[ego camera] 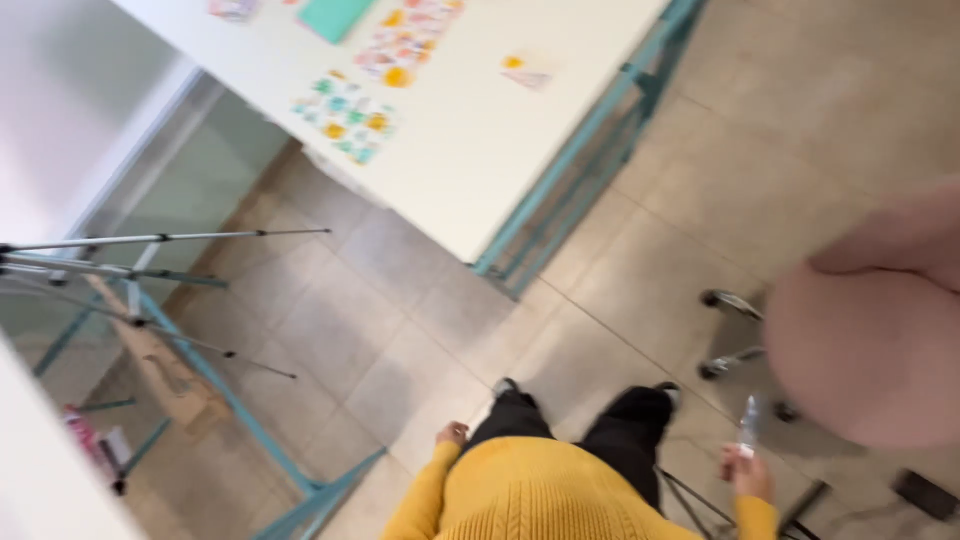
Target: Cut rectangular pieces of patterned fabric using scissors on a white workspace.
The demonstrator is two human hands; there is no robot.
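A blurred, tilted view looks down from a head camera over a tiled floor (400, 330). At the bottom of the frame is the person's own body in a yellow knitted sweater (540, 495) and black trousers (600, 425), with dark shoes pointing up the frame.

The left hand (452, 433) hangs beside the left hip, fingers curled loosely inward; it has hold of nothing that can be seen. The right hand (748, 473) is out at the right side, closed around the lower end of a small clear plastic bottle (751, 420), which points up and away from the body. The bottle is in the air above the floor, near the wheeled legs of a chair base (730, 335) to its upper left. A large, out-of-focus pink shape (870, 330), very close to the lens, fills the right edge; what it is cannot be told.

Towards the top stands a white bench (480, 140) on a teal metal frame. Sheets of colourful stickers (345, 115) lie on it, with a teal rectangle (335, 15) at the top edge. At left, thin metal tripod legs (170, 240) stretch across, beside another teal frame (230, 400) and a brown cardboard piece (165, 375) on the floor.
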